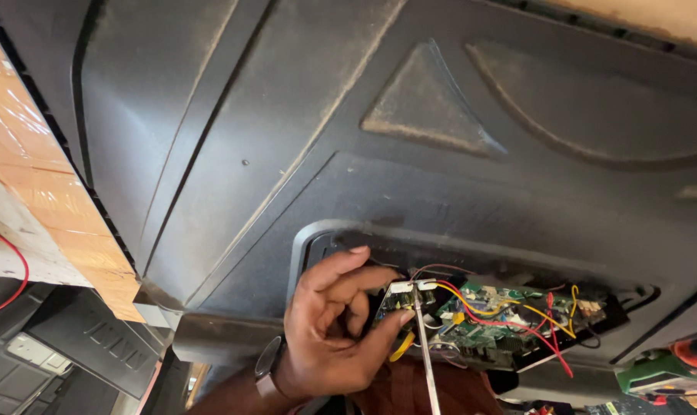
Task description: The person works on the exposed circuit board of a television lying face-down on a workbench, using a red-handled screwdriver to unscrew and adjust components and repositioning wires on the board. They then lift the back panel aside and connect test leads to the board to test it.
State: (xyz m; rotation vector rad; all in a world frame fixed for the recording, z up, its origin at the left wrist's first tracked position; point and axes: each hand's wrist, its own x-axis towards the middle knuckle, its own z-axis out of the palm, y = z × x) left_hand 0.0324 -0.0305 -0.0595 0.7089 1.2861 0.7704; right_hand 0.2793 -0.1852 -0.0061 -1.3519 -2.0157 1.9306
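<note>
My left hand, with a watch on its wrist, reaches up into a rectangular opening in a large dark plastic housing. Its thumb and fingers pinch the left end of a green circuit board that sits in the opening, with red and yellow wires looped over it. A thin metal screwdriver shaft rises from the bottom edge, and its tip meets a white connector next to my fingertips. Whatever holds the screwdriver is below the frame, so my right hand is hidden.
A wooden panel covered in clear tape leans at the left, with a red wire below it. A dark moulded part lies at the bottom left. A green and orange tool sits at the bottom right.
</note>
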